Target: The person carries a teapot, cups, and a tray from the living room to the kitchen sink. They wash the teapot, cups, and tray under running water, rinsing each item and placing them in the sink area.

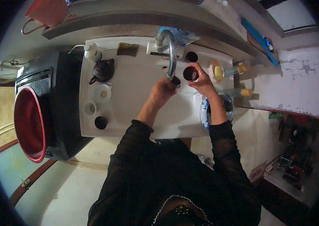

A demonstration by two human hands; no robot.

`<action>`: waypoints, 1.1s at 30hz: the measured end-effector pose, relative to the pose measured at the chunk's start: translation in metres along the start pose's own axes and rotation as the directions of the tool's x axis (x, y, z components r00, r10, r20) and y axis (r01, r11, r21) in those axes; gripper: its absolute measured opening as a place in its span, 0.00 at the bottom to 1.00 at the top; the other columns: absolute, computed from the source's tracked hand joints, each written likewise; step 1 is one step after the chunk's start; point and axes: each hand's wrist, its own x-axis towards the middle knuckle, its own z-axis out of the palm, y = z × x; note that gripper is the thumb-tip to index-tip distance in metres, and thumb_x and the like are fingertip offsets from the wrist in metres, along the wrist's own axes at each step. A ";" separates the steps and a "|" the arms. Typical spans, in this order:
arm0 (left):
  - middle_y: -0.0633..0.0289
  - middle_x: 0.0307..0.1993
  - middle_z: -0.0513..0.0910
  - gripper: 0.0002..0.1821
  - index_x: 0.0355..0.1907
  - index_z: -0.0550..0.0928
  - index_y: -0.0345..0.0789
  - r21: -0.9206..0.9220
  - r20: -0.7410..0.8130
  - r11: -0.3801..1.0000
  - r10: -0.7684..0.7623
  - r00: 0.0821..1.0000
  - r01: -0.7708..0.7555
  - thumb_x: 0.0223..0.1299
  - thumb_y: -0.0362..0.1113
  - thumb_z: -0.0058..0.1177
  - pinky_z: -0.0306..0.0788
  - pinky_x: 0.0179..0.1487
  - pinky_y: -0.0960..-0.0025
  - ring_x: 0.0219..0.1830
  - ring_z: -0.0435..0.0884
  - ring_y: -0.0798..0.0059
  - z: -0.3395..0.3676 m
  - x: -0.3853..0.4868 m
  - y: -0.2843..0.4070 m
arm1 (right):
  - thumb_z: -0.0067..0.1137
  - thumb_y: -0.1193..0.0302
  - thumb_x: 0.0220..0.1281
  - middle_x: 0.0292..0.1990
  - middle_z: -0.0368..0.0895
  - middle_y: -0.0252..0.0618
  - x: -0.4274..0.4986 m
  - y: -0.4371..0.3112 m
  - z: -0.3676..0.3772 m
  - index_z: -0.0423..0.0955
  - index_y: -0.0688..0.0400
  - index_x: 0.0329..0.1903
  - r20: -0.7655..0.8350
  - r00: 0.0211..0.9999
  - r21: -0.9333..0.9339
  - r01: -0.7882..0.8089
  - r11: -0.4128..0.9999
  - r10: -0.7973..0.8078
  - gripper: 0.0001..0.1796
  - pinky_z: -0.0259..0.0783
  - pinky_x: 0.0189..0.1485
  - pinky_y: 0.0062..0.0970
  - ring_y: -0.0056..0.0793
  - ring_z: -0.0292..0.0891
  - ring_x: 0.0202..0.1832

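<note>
My left hand (162,91) grips a small dark cup (175,82) just under the mouth of the curved metal faucet (172,53). In my right hand (203,80) is another dark cup (190,74), its open mouth facing up, held over the right part of the white sink (136,113). A third dark cup (191,57) stands behind it on the sink's back ledge. Whether water runs from the faucet cannot be made out. Below my right forearm sits a blue-and-white patterned bowl (205,113), partly hidden by the arm, with dark things in it.
On the left ledge stand a white pump bottle (92,52), a dark teapot (104,70), a white lid (103,93), a white ring-shaped piece (90,108) and a dark cup (101,122). A sponge (127,49) lies behind. Yellow soap (218,73) rests right. A red basin (30,124) leans left.
</note>
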 end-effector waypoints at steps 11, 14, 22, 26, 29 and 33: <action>0.60 0.37 0.81 0.20 0.46 0.75 0.36 0.041 -0.287 0.997 -0.055 0.956 0.070 0.69 0.49 0.35 0.67 0.25 0.71 0.28 0.78 0.71 -0.055 -0.012 0.006 | 0.68 0.60 0.49 0.44 0.81 0.46 0.021 -0.067 0.069 0.68 0.57 0.56 0.381 0.918 -0.093 -0.079 0.993 0.109 0.32 0.71 0.54 0.37 0.42 0.78 0.48; 0.50 0.41 0.80 0.23 0.46 0.75 0.29 0.074 -0.333 0.983 -0.135 0.933 0.169 0.67 0.45 0.30 0.70 0.22 0.71 0.28 0.81 0.62 -0.035 -0.020 0.008 | 0.65 0.51 0.50 0.44 0.82 0.45 0.030 -0.077 0.056 0.70 0.58 0.54 0.490 0.821 -0.176 -0.236 0.956 0.293 0.33 0.71 0.52 0.35 0.38 0.78 0.47; 0.50 0.38 0.80 0.23 0.52 0.75 0.35 -0.391 0.091 0.825 -0.407 0.909 0.409 0.68 0.49 0.34 0.68 0.20 0.73 0.29 0.81 0.59 -0.067 0.003 -0.029 | 0.64 0.47 0.48 0.44 0.83 0.42 0.021 -0.026 -0.014 0.72 0.59 0.48 0.300 0.781 -0.275 -0.479 0.834 0.548 0.32 0.70 0.51 0.28 0.32 0.78 0.46; 0.55 0.37 0.80 0.23 0.54 0.76 0.37 -0.362 0.337 0.835 -0.297 0.893 0.415 0.68 0.51 0.39 0.78 0.36 0.57 0.37 0.82 0.57 -0.050 -0.008 -0.027 | 0.72 0.63 0.44 0.43 0.82 0.41 0.015 0.034 -0.045 0.67 0.60 0.54 -0.136 0.940 -0.293 -0.341 0.893 0.314 0.34 0.71 0.53 0.30 0.35 0.77 0.46; 0.59 0.37 0.79 0.20 0.52 0.77 0.37 -0.208 0.101 0.915 -0.331 0.938 0.345 0.66 0.49 0.46 0.76 0.48 0.50 0.41 0.81 0.56 -0.035 -0.021 -0.017 | 0.72 0.62 0.43 0.44 0.81 0.43 0.020 0.068 -0.055 0.67 0.56 0.55 -0.367 0.924 -0.454 -0.275 0.847 0.103 0.35 0.71 0.53 0.36 0.45 0.77 0.48; 0.60 0.41 0.79 0.19 0.55 0.75 0.37 -0.001 -0.073 0.995 -0.097 0.993 0.097 0.61 0.36 0.56 0.76 0.48 0.56 0.42 0.81 0.59 -0.048 -0.041 -0.035 | 0.71 0.55 0.44 0.45 0.80 0.45 0.037 0.067 -0.042 0.67 0.51 0.56 -0.428 0.895 -0.688 -0.412 0.598 0.124 0.35 0.69 0.53 0.45 0.50 0.75 0.50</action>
